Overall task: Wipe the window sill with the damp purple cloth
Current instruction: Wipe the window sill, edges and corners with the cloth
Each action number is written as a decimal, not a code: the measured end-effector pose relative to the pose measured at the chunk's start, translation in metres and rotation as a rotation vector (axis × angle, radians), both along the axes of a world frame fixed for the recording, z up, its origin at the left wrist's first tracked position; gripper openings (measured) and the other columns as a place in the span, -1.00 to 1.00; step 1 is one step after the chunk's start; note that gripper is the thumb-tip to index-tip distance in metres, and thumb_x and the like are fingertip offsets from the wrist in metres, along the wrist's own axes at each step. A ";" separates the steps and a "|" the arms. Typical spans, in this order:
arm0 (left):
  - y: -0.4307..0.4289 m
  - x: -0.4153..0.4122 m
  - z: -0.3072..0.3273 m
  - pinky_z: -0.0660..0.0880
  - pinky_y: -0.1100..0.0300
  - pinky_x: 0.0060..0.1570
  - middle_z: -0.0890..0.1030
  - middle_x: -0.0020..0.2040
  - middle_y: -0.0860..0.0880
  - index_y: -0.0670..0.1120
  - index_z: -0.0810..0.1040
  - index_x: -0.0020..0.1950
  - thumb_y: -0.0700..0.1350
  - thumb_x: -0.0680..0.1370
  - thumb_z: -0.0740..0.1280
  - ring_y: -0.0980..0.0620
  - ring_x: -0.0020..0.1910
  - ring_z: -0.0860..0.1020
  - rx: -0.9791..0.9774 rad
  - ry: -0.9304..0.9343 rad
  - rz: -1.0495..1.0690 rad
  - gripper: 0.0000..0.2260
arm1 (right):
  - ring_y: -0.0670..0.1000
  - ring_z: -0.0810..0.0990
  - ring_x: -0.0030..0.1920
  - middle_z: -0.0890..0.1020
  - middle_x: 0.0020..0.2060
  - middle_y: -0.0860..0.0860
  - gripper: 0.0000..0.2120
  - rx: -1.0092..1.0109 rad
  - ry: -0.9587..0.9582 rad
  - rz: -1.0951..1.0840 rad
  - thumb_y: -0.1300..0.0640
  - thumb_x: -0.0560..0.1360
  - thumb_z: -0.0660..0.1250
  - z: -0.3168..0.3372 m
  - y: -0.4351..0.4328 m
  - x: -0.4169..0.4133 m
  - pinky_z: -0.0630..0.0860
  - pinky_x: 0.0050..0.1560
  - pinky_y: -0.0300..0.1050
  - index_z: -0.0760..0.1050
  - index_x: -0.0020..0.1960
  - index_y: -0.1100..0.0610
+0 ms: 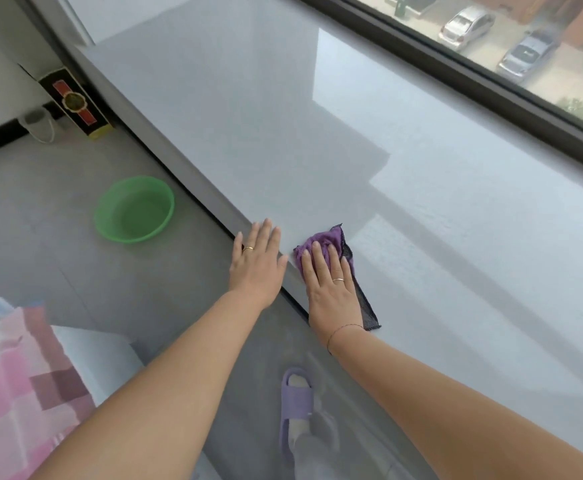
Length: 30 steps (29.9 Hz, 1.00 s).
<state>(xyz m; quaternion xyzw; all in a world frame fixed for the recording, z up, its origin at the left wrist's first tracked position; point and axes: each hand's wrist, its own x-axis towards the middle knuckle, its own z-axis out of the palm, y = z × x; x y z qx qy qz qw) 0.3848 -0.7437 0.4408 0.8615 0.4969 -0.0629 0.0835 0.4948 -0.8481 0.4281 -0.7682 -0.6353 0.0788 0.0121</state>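
The wide grey window sill (318, 133) runs diagonally from the top left to the lower right. A purple cloth (330, 240) with a dark edge lies on it close to the front edge. My right hand (328, 282) presses flat on the cloth with straight fingers, covering most of it. My left hand (259, 261) rests flat on the sill's front edge just left of the cloth, fingers straight and holding nothing.
A green basin (134, 209) stands on the grey floor below the sill. A dark decorated box (75, 102) and a pale cup (39, 124) stand by the wall at the left. Pink bedding (13, 375) lies at the lower left. The dark window frame (456, 74) borders the sill's far side.
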 end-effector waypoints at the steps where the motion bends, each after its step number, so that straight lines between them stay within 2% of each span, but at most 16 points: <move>1: 0.010 -0.001 0.000 -0.20 -0.03 0.49 -0.14 0.58 -0.01 -0.06 -0.08 0.55 0.06 0.65 -0.06 0.03 0.54 -0.16 0.003 -0.003 0.010 -0.50 | 0.19 -0.35 0.50 -0.29 0.52 0.06 -0.30 0.005 -0.002 0.008 0.25 0.53 -0.03 -0.001 0.009 -0.003 -0.51 0.37 0.07 -0.45 0.47 0.10; 11: 0.101 -0.033 0.004 -0.24 -0.01 0.47 -0.13 0.58 0.00 -0.04 -0.09 0.55 0.09 0.64 -0.03 0.03 0.54 -0.17 -0.048 0.001 0.113 -0.48 | 0.18 -0.47 0.43 -0.33 0.50 0.06 -0.29 -0.010 0.003 0.081 0.26 0.49 -0.07 -0.005 0.099 -0.029 -0.52 0.35 0.10 -0.44 0.47 0.10; 18: 0.154 -0.061 0.015 -0.22 -0.03 0.49 -0.14 0.57 0.00 -0.04 -0.11 0.55 0.10 0.65 -0.07 0.00 0.54 -0.17 -0.108 0.046 0.172 -0.48 | 0.18 -0.49 0.41 -0.46 0.42 0.04 -0.26 -0.027 0.005 0.118 0.26 0.51 -0.04 -0.001 0.153 -0.045 -0.55 0.33 0.10 -0.53 0.42 0.11; 21: 0.171 -0.067 0.017 -0.23 -0.04 0.49 -0.15 0.57 0.00 -0.03 -0.11 0.55 0.10 0.65 -0.08 0.00 0.54 -0.17 -0.107 0.045 0.176 -0.48 | 0.18 -0.52 0.39 -0.43 0.45 0.04 -0.26 -0.031 0.008 0.129 0.26 0.51 -0.03 0.000 0.177 -0.053 -0.56 0.32 0.09 -0.54 0.41 0.11; 26: 0.200 -0.077 0.012 -0.26 -0.03 0.47 -0.14 0.57 0.01 -0.04 -0.09 0.55 0.11 0.64 -0.07 0.01 0.54 -0.19 -0.104 0.029 0.182 -0.48 | 0.21 -0.41 0.47 -0.35 0.50 0.06 -0.26 -0.026 -0.001 0.157 0.26 0.51 -0.02 0.000 0.219 -0.067 -0.55 0.32 0.09 -0.53 0.42 0.11; 30: 0.233 -0.088 0.010 -0.26 -0.04 0.48 -0.13 0.58 0.00 -0.05 -0.08 0.56 0.12 0.64 -0.09 0.01 0.54 -0.19 -0.079 0.017 0.178 -0.48 | 0.19 -0.40 0.47 -0.35 0.50 0.06 -0.25 -0.024 0.008 0.169 0.26 0.51 -0.02 0.000 0.251 -0.078 -0.56 0.32 0.07 -0.54 0.41 0.10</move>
